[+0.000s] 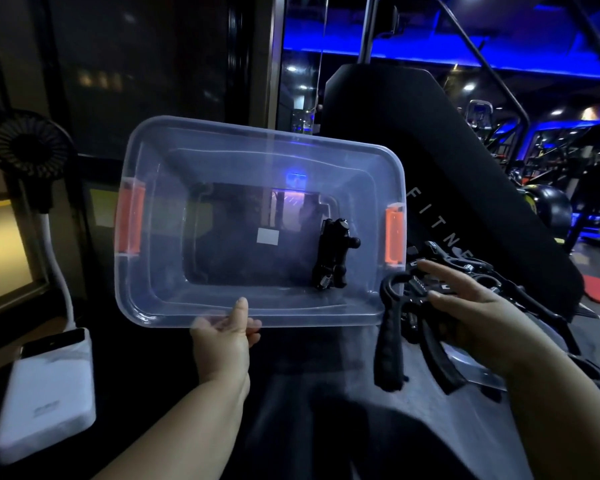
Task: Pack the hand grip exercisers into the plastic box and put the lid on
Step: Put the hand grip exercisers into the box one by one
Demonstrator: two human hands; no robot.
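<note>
One black sprung hand grip exerciser [333,258] is lying inside the clear plastic box with orange latches [326,318], well beyond our left hand [222,337]. That hand is pinching the near rim, thumb on top and fingers curled beneath. Our right hand [471,313] is stretching straight fingers over the pile of black exercisers [465,271] beside the box, touching them but closing on none that we are seeing. We are judging them stiff, light and tangle-prone. Taking the looped top under the fingertips, not a dangling padded handle, is looking safest.

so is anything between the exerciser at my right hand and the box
Nothing visible. The plastic box is open-topped, right beside the right hand touching the exerciser; one packed exerciser lies at its right end.
</note>
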